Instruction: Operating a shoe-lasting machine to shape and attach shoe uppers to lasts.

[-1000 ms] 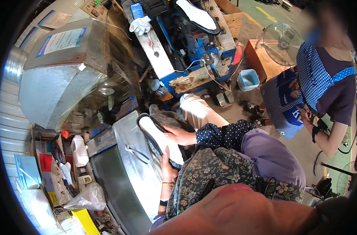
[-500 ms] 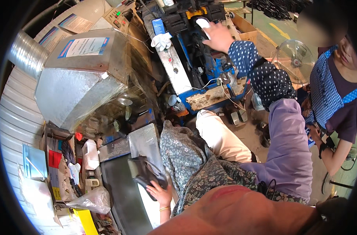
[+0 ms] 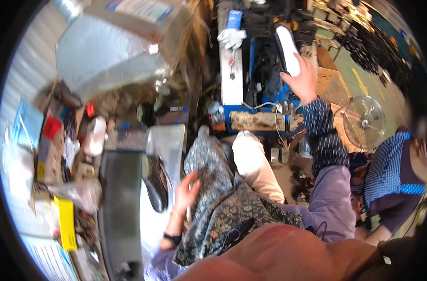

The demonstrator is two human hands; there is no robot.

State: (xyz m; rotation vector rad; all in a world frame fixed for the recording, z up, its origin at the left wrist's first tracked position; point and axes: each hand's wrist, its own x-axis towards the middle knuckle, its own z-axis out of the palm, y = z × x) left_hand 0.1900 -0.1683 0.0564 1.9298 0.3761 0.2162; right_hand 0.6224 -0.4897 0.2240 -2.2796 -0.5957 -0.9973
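My right hand [image 3: 303, 80] reaches out to the blue machine [image 3: 269, 93] in front of me and grips the near end of a black shoe with a white underside [image 3: 288, 49]. The thumb lies on one side; the other fingers are partly hidden. Lower left, my left hand [image 3: 186, 193] hovers over my flowered apron [image 3: 213, 187], fingers apart and holding nothing. Just left of it, a black shoe [image 3: 156, 185] rests at the edge of a dark conveyor belt [image 3: 122, 206], apart from the hand.
A metal hood [image 3: 105, 51] stands at the upper left. White gloves [image 3: 232, 38] and a blue box [image 3: 234, 18] lie on the machine's left ledge. A standing fan [image 3: 364, 122] and another person [image 3: 386, 173] are at the right. Cluttered boxes [image 3: 52, 126] line the far left.
My left hand has let go of the black shoe and moved right of it. The shoe in my right hand now shows more of its white underside. The whole view has shifted and blurred.
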